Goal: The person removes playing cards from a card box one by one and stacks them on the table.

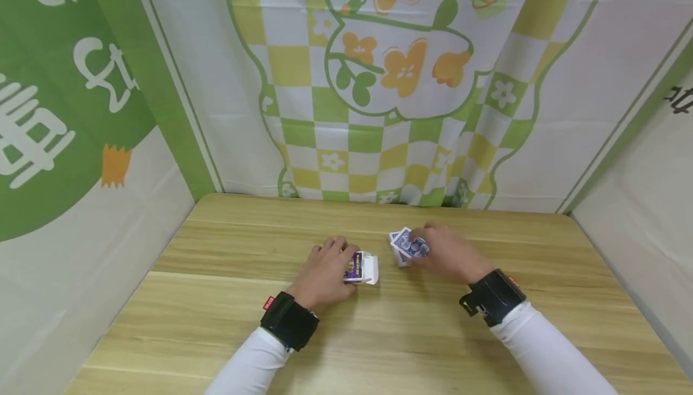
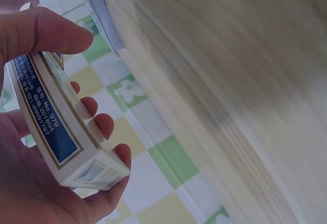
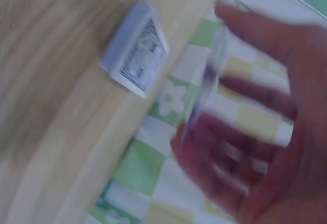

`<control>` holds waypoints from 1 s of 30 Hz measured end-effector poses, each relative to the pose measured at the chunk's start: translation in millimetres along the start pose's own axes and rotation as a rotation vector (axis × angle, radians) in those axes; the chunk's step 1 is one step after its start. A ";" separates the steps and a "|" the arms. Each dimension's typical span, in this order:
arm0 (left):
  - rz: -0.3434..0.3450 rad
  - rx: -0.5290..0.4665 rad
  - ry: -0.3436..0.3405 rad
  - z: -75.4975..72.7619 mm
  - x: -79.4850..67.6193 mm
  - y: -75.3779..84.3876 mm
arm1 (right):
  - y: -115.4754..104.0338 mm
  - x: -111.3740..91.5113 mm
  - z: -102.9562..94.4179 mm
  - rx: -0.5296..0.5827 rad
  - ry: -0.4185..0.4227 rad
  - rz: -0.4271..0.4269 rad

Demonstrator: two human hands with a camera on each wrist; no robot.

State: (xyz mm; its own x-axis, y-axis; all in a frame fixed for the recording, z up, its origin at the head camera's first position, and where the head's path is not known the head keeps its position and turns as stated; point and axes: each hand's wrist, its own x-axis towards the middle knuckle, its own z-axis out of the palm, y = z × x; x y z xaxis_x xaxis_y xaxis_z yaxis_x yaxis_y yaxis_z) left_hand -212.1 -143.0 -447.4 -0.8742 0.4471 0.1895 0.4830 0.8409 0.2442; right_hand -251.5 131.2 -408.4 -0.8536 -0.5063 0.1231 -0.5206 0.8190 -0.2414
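My left hand (image 1: 325, 272) grips a small playing card box (image 1: 354, 266), its white end flap (image 1: 370, 269) folded out toward the right. In the left wrist view the box (image 2: 53, 116) shows a dark blue side panel with white print, thumb on one side and fingers curled round the other. My right hand (image 1: 452, 252) pinches a blue-backed playing card (image 1: 409, 244) over a stack of cards (image 1: 400, 258). The right wrist view has the stack (image 3: 138, 52) on the table, apart from the held card (image 3: 207, 83), which is blurred and edge-on; I cannot tell whether it is a single card.
The wooden table (image 1: 216, 311) runs back to a patterned curtain (image 1: 346, 142). More cloth hangs at the left (image 1: 108, 226) and at the right (image 1: 639, 178). Each wrist wears a black band, the left one (image 1: 289, 321) and the right one (image 1: 495, 296).
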 end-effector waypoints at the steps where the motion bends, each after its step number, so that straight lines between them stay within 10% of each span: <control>1: 0.002 0.004 -0.003 0.3 0.1 0.3 | -0.1 2.2 2.7 -0.019 0.028 0.033; 9: 0.009 0.011 -0.009 1.0 1.6 4.6 | -12.6 22.6 23.9 -0.072 0.104 0.247; 30: 0.005 0.014 -0.012 3.1 1.7 8.2 | -8.1 38.7 48.2 -0.081 0.045 0.300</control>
State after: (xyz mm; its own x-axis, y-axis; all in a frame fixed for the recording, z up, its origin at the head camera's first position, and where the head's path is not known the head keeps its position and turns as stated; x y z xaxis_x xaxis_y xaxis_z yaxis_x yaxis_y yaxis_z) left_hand -209.7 -134.5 -448.0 -0.8722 0.4549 0.1795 0.4868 0.8427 0.2297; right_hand -279.2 91.9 -448.1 -0.9684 -0.2283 0.1006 -0.2442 0.9497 -0.1960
